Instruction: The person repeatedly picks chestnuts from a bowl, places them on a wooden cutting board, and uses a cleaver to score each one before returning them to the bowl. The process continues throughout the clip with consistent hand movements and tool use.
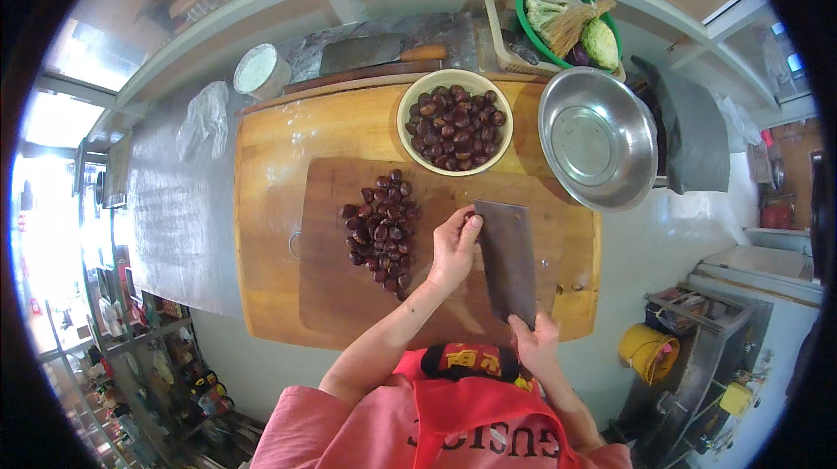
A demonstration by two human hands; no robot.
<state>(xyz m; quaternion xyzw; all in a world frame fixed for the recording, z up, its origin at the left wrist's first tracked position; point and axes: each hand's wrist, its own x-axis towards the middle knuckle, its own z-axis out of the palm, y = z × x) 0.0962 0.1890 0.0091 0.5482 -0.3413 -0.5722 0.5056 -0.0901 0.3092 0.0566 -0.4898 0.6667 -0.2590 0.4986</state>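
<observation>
My left hand (456, 243) pinches a single chestnut (469, 215) between thumb and fingers, close against the far end of a cleaver. The broad dark blade of the cleaver (507, 260) points away from me, and my right hand (537, 338) grips its near end; the handle is hidden in the fist. Under both hands lies a brown wooden cutting board (327, 305). To the left on it, a pile of glossy chestnuts (382, 233) is spread out. Beyond the board stands a cream bowl (409, 148) holding many chestnuts.
A steel basin (582, 142) leans at the right rear. Behind it, a green basket (523, 1) carries vegetables. Another cleaver (363, 54) with a wooden handle lies at the back, near a white tub (261, 70) and a plastic bag (204, 119). A yellow bucket (644, 354) is low right.
</observation>
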